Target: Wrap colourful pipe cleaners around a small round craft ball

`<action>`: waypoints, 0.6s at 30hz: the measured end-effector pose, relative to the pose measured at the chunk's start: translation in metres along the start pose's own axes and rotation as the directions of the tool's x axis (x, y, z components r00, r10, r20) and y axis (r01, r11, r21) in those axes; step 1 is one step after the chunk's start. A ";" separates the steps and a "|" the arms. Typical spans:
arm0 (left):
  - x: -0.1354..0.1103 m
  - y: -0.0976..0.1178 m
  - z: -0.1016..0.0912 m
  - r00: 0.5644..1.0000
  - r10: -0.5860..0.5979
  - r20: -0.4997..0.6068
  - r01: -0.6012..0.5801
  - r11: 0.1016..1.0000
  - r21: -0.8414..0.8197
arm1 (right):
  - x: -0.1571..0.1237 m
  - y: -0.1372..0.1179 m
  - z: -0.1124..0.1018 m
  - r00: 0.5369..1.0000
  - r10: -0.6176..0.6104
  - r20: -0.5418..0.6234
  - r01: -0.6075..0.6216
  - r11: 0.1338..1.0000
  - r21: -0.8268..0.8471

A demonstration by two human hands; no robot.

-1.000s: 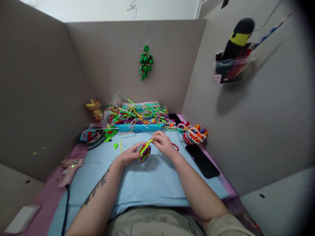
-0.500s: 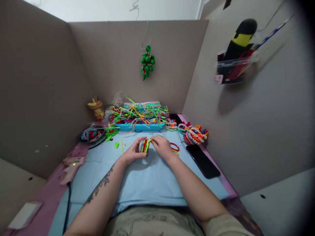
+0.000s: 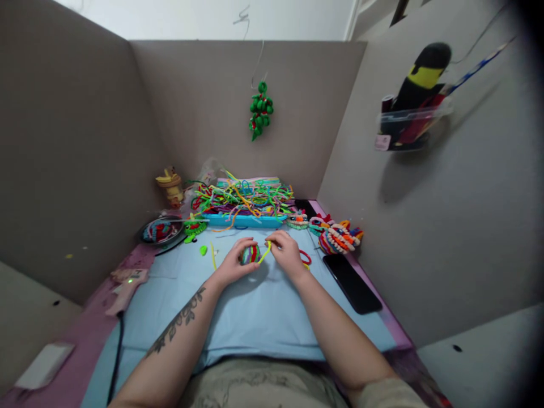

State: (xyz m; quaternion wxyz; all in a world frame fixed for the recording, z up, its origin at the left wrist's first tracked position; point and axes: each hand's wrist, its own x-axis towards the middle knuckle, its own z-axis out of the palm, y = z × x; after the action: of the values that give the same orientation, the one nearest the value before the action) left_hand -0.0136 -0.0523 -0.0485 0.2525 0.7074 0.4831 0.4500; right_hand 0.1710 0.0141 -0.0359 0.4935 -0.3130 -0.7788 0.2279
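Note:
My left hand (image 3: 235,263) is wrapped round a small striped ball (image 3: 250,254) of fuzzy pipe cleaners in red, green, purple and other colours. Between thumb and fingers, my right hand (image 3: 286,252) pinches the upper end of a yellow pipe cleaner (image 3: 266,253). Its lower end meets the ball near my left thumb, and a short bent length spans the gap between my hands. Behind my right hand lies a red pipe cleaner loop (image 3: 305,257), partly hidden. Left of my left hand rest a yellow strip (image 3: 213,256) and a bright green piece (image 3: 203,250).
A blue tray (image 3: 242,220) heaped with pipe cleaners stands at the back. Finished colourful figures (image 3: 338,237) and a black phone (image 3: 352,283) lie to the right. A pink glue gun (image 3: 127,290) with a cord and a round dish (image 3: 160,231) are on the left. Grey panels surround the table.
My right hand has moved slightly away from the ball, drawing the yellow pipe cleaner out between my hands. The ball has turned in my left hand. The whole view has shifted slightly.

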 end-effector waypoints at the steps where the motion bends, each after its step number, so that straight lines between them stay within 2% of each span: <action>1: 0.000 0.001 0.001 1.000 0.022 -0.023 -0.021 0.999 0.039 | -0.001 -0.003 0.000 1.000 0.004 -0.029 -0.002 0.998 0.067; 4: -0.001 0.003 0.002 0.995 0.051 -0.083 -0.045 0.996 0.077 | -0.005 -0.011 0.003 0.997 0.047 -0.067 -0.029 0.970 0.241; 8: -0.002 0.006 0.003 0.991 0.040 -0.124 -0.034 0.998 0.049 | -0.009 -0.014 0.009 0.992 0.111 -0.051 -0.083 0.921 0.382; 18: -0.002 0.004 0.003 0.994 0.066 -0.091 -0.064 0.998 0.022 | -0.008 -0.014 0.011 0.970 0.240 0.043 -0.230 0.845 0.482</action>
State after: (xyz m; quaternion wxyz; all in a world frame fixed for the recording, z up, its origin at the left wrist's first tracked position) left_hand -0.0090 -0.0558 -0.0478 0.2084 0.7038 0.4751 0.4853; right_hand 0.1598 -0.0022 -0.0362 0.5317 -0.2748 -0.6481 0.4708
